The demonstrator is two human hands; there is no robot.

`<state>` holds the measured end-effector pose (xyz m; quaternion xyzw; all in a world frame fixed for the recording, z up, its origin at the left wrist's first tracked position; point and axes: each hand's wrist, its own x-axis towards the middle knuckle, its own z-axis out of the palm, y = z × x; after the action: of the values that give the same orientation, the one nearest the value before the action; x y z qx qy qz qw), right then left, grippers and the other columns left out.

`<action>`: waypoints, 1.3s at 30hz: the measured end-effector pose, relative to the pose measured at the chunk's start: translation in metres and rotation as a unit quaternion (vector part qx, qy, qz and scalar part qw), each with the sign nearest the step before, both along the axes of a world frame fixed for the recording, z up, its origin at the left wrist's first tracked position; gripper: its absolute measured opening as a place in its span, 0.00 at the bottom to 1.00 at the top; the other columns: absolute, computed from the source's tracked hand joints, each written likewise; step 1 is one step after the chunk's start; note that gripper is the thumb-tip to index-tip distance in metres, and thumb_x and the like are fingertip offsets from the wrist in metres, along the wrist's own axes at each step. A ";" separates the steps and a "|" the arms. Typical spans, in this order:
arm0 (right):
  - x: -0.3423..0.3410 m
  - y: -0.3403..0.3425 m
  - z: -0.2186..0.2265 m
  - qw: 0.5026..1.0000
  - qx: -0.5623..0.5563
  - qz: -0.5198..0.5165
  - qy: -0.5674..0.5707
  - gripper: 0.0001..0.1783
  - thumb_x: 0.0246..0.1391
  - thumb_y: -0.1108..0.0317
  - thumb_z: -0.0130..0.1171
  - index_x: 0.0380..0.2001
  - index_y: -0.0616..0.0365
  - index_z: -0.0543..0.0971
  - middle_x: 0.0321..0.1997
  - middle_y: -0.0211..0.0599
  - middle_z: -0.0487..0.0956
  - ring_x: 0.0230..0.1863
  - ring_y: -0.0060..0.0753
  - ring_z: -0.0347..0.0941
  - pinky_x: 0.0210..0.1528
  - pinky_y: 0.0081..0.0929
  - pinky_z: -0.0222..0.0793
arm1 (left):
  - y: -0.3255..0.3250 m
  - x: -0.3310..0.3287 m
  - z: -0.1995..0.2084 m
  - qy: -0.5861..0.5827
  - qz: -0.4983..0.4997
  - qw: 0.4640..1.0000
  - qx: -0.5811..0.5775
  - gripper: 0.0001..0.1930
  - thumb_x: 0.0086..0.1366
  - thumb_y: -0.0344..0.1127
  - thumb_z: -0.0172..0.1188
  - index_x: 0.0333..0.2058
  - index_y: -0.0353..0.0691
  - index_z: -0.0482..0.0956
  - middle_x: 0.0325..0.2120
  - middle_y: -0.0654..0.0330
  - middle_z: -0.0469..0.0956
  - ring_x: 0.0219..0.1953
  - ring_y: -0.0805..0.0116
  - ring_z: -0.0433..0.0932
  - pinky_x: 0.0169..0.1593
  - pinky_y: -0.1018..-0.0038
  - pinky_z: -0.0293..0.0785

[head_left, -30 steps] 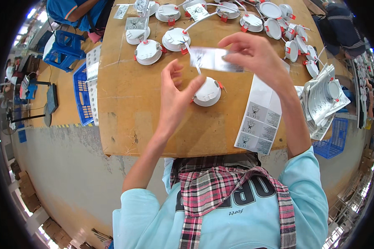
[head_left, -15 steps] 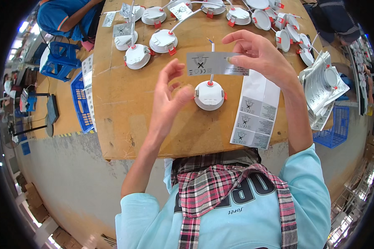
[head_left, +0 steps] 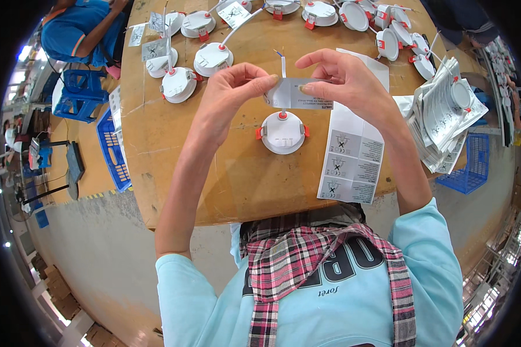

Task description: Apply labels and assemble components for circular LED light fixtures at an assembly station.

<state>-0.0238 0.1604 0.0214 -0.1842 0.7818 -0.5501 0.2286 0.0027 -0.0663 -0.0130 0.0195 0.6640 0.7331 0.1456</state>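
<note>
A silver-grey printed label is stretched between my two hands, in front of the white cable of a downlight. My left hand pinches its left end between thumb and finger. At the other end, my right hand grips it the same way. Just below lies the round white downlight, with red spring clips at its sides and its cable standing up to bare wire ends. A sheet of labels rests on the table to the right of the downlight.
Several more downlights with cables stand along the far side of the wooden table. A stack of label sheets with a downlight on top is at the right edge. Blue baskets flank the table. A person in blue sits far left.
My left hand has moved up and right and taken hold of the label's left end, where before it was apart from it. My right hand still holds the other end.
</note>
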 end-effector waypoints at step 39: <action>-0.010 -0.005 -0.023 0.995 -0.098 -0.003 -0.034 0.17 0.53 0.69 0.60 0.46 0.60 0.73 0.25 0.22 0.72 0.29 0.12 0.67 0.32 0.13 0.60 | -0.007 -0.014 0.004 -0.086 -0.031 0.995 -0.027 0.15 0.54 0.37 0.67 0.38 0.36 0.80 0.28 0.63 0.79 0.32 0.79 0.74 0.39 0.80 0.69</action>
<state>-0.0340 0.1555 -0.0014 -0.1842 0.7164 -0.6308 0.2345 -0.0113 -0.0734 -0.0090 -0.0268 0.6673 0.7092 0.2258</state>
